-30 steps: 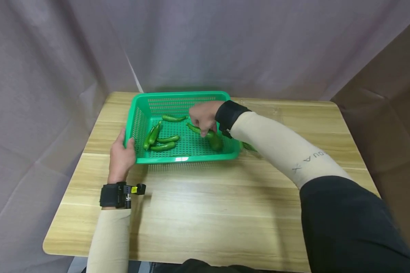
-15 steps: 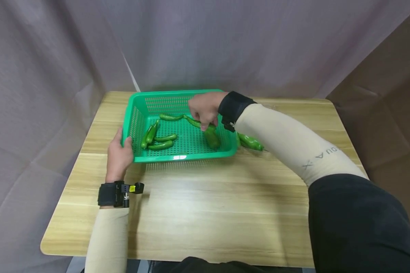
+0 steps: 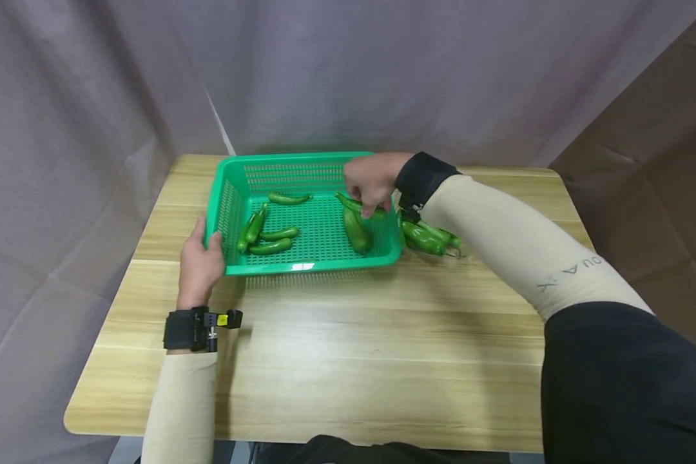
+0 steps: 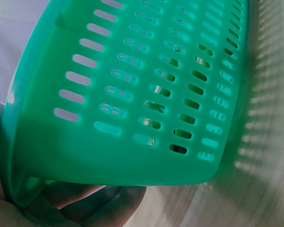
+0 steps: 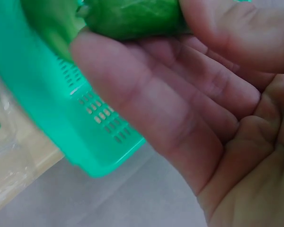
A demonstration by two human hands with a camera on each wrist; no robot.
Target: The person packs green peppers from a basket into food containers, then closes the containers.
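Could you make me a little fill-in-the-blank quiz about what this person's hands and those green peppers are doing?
1. The left hand holds the ______ corner of the green basket.
2. The right hand pinches a green ______ over the basket.
3. More peppers lie on the table, just outside the basket's ______ wall.
4. The table top is made of ______.

Missing words: near-left; pepper; right; wood
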